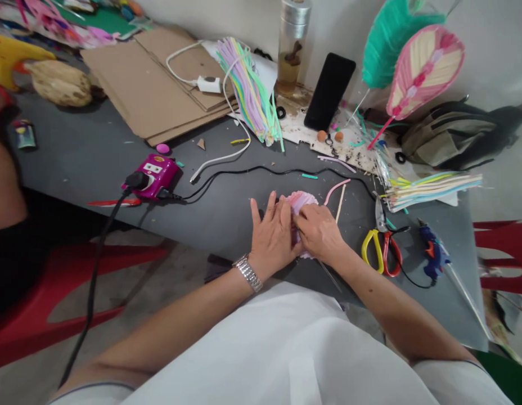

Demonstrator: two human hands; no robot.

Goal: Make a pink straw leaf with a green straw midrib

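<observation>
A pink and lilac pipe-cleaner piece (302, 200) lies on the grey table near its front edge, largely covered by both hands. Across its left side my left hand (273, 239) rests flat, fingers stretched out and spread. My right hand (320, 229) is closed over the right side, its fingertips curled down onto the piece; what they pinch exactly is hidden. A thin wire stem (329, 277) sticks out below the right hand. Just beyond lie a loose pink pipe cleaner (336, 189) and a pale stick (340, 204).
Right of my hands are scissors-like cutters (381, 239) and a blue glue gun (433, 253). Pipe-cleaner bundles (250, 93), a phone (329, 91), a bottle (291, 50) and leaf-shaped decorations (427, 70) stand behind. A black cord runs from a purple socket box (157, 175). Another person's arm (5, 180) is left.
</observation>
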